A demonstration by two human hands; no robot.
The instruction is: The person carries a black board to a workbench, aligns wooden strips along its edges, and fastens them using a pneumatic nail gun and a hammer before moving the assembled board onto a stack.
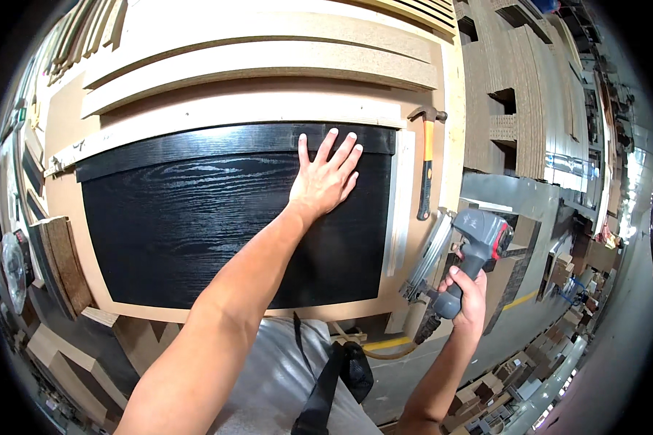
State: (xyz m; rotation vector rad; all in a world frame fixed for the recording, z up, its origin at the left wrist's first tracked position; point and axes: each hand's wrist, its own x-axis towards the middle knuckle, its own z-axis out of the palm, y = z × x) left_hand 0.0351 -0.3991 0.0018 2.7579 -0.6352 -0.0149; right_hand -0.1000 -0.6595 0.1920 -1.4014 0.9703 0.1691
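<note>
My left hand (pixel 323 176) lies flat with its fingers spread on a black wood-grain panel (pixel 196 225). The fingertips reach onto a black strip (pixel 232 141) along the panel's far edge. That strip butts against a pale wooden rail (pixel 268 123). My right hand (pixel 466 293) is wrapped round the handle of a grey pneumatic nail gun (pixel 479 232), held off to the right beyond the panel's right edge. The gun's magazine slants down to the left, and an air hose (pixel 392 355) runs from its base. A light strip (pixel 401 203) borders the panel's right side.
A hammer (pixel 427 167) with an orange and black handle lies right of the panel. Long particle-board strips (pixel 268 61) lie at the far side of the worktable. Stacked brown boards (pixel 526 94) stand at the right, and more boards (pixel 62 261) at the left.
</note>
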